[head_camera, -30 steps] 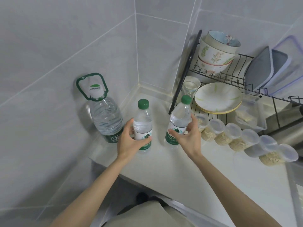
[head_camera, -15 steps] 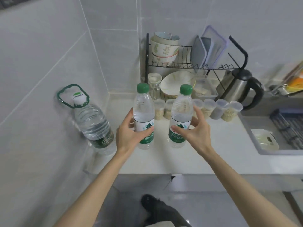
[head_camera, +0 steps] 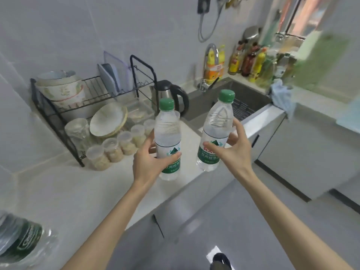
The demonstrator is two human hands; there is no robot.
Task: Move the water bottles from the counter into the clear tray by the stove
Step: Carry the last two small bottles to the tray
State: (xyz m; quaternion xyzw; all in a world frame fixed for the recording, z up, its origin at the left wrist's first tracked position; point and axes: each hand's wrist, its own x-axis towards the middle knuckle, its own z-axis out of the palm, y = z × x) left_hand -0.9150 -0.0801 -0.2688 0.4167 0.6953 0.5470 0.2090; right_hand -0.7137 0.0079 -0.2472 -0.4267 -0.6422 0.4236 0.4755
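Left hand (head_camera: 150, 162) grasps the first water bottle (head_camera: 167, 131) at its label, upright and clear above the bench (head_camera: 78, 191). Right hand (head_camera: 233, 151) grasps the second water bottle (head_camera: 216, 127), tilted slightly, beyond the bench edge. A large bottle (head_camera: 19, 240) sits at near left.

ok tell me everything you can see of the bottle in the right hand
The small clear plastic water bottle has a green screw cap, a ribbed shoulder and a white and green label with printed characters round its lower half. It looks full, cap on. It is off the counter, tilted with the cap leaning right. The right hand grips it at the label, thumb in front, fingers behind. Nothing else touches it.
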